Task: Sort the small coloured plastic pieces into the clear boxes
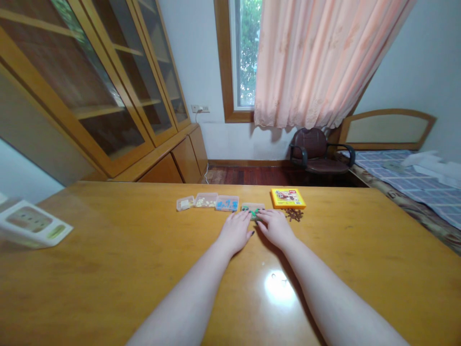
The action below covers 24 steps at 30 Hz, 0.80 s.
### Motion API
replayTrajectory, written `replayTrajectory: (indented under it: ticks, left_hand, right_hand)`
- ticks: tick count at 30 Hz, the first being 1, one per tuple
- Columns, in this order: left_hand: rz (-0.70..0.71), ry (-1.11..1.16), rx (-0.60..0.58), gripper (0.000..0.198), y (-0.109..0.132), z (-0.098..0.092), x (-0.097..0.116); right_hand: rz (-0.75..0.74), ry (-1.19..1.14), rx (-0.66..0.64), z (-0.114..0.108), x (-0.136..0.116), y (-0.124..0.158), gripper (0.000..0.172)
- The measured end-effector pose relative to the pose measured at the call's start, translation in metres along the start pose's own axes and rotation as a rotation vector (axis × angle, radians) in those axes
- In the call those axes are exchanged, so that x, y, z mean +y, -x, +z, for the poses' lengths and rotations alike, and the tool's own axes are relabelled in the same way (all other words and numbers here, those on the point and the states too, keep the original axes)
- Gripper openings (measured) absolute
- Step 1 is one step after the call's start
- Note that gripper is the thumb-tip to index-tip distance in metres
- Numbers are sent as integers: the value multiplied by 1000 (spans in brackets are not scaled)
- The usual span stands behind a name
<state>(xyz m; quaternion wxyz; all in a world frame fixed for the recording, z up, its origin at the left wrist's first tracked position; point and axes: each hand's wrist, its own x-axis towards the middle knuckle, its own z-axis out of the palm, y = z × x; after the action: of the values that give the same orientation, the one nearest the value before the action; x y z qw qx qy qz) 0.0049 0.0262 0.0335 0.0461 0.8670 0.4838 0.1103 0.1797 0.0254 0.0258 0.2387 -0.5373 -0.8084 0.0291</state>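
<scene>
Both my arms reach forward over the wooden table to a small clear plastic box with green pieces (253,210). My left hand (235,232) lies palm down at its near left side, fingers stretched out and thumb apart. From the right, my right hand (276,227) reaches to the same box with fingers extended, the fingertips at its near edge. Neither hand visibly holds anything. To the left stand a clear box with blue pieces (227,203), one with pale pieces (206,200) and a smaller clear box (185,203). Right of my hands lies a pile of small brown pieces (294,215).
A yellow box with a printed cover (287,198) lies behind the brown pile. At the table's left edge is a white plastic container (34,223). Beyond the table (108,269) are a glass-door cabinet (118,72), an armchair (320,151) and a bed (403,168).
</scene>
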Motion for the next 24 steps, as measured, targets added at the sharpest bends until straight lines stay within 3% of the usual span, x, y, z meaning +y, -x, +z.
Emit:
replayTrajectory:
  ticks: [9,15,18,20,24]
  left_hand:
    - [-56,-41,-53,67,-4,19,-13]
    - [-155,-27,-20,63,-10,26,-19]
    - [-189,-34,20,64,-14,31,-21]
    - [-193,-47,37,67,-17,34,-22]
    - [-183,-83,41,70,-20,40,-25]
  right_hand:
    - [7,0,-169,8,3,0,54]
    - [35,47,-197,17,9,2,58]
    - [105,63,-93,21,14,2,54]
    - [213,51,54,22,20,2,52]
    - [595,11,437,20,34,3,55]
